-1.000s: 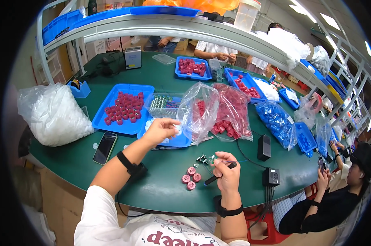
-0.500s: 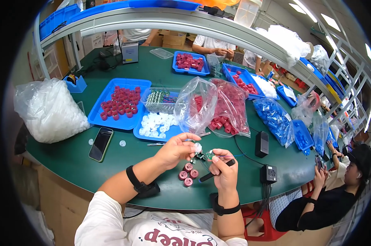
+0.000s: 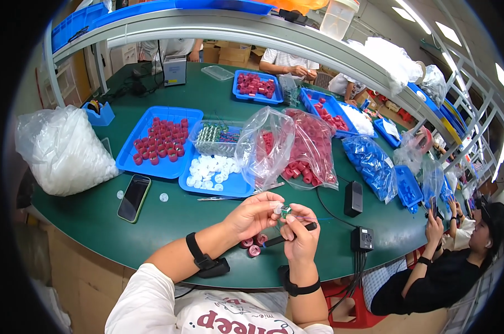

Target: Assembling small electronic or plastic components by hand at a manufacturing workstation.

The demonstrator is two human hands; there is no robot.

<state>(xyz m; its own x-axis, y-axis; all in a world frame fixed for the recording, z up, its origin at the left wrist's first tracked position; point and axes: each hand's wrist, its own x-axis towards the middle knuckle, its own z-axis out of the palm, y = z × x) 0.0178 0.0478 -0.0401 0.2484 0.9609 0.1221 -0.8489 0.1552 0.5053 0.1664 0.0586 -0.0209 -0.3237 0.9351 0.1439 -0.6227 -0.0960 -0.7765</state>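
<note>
My left hand pinches a small white translucent plastic disc. Against it, my right hand grips a small green circuit board with thin wires trailing to the right. A black pen-like tool also lies across the right palm, under the fingers. The disc and board meet between the fingertips; whether they are joined is too small to tell. Below the hands on the green table sit several dark red cylindrical housings, partly covered by the left hand.
Ahead stand a blue tray of white discs, a blue tray of red housings and a clear box of circuit boards. Tweezers and a phone lie left. Bagged red parts and a black box are right.
My left hand has moved right and slightly down, bringing the white disc up against the circuit board. The left hand now covers part of the red housings.
</note>
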